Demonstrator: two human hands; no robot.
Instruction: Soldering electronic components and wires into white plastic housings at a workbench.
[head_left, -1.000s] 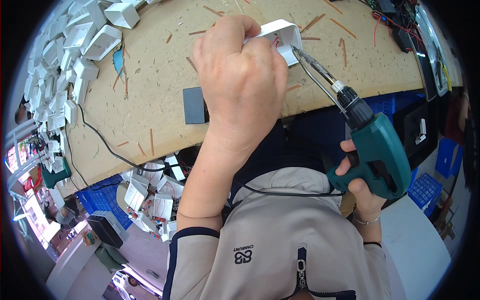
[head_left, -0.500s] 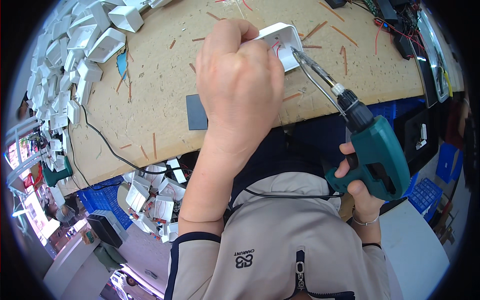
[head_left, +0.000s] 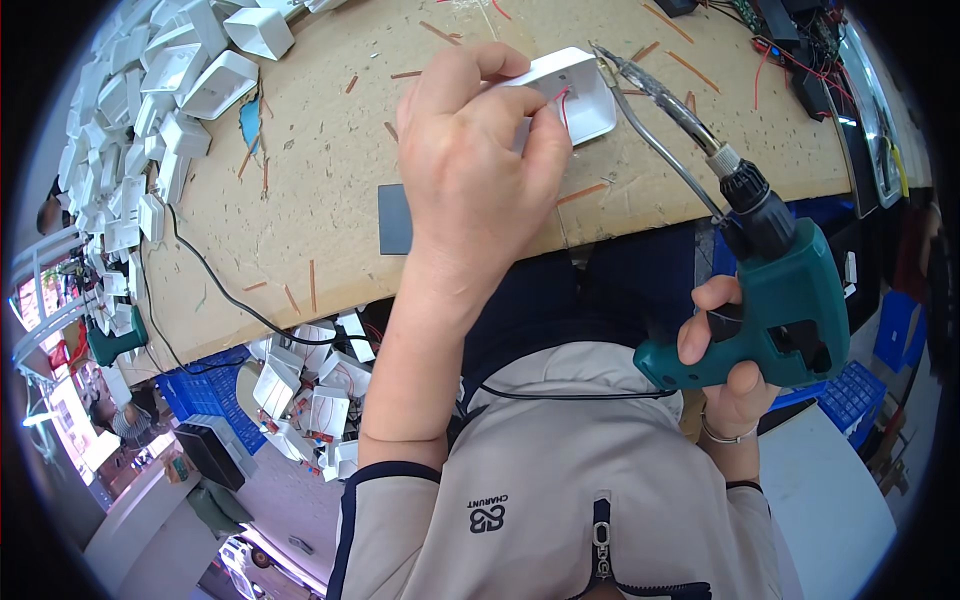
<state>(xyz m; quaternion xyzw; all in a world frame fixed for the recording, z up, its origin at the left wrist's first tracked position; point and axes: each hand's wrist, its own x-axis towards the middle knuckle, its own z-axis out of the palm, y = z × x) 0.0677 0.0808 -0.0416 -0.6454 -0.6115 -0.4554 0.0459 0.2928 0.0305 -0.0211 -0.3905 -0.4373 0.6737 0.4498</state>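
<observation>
With fingers curled over its left side, my left hand (head_left: 480, 150) grips an open white plastic box (head_left: 594, 112) on the table. Thin red wires (head_left: 564, 105) show inside the box; my hand covers its left part. My right hand (head_left: 722, 330) is wrapped around the handle of a green soldering gun (head_left: 790, 290), a finger by its trigger. The gun's long metal tip and bent feed tube point up and left, their ends just off the box's far right corner. From the grip a black cord crosses my lap to the left.
White boxes (head_left: 180, 80) are heaped at the table's far left; wired ones (head_left: 325, 400) fill a container below the near edge. A dark flat block (head_left: 394, 220) lies beside my left wrist. Brown strips (head_left: 312, 285) litter the tabletop. Electronics and wires (head_left: 790, 60) occupy the far right.
The soldering gun has moved right and its tip has come out of the box toward the far right. The box has shifted slightly right in my left hand, whose thumb and fingers look more spread.
</observation>
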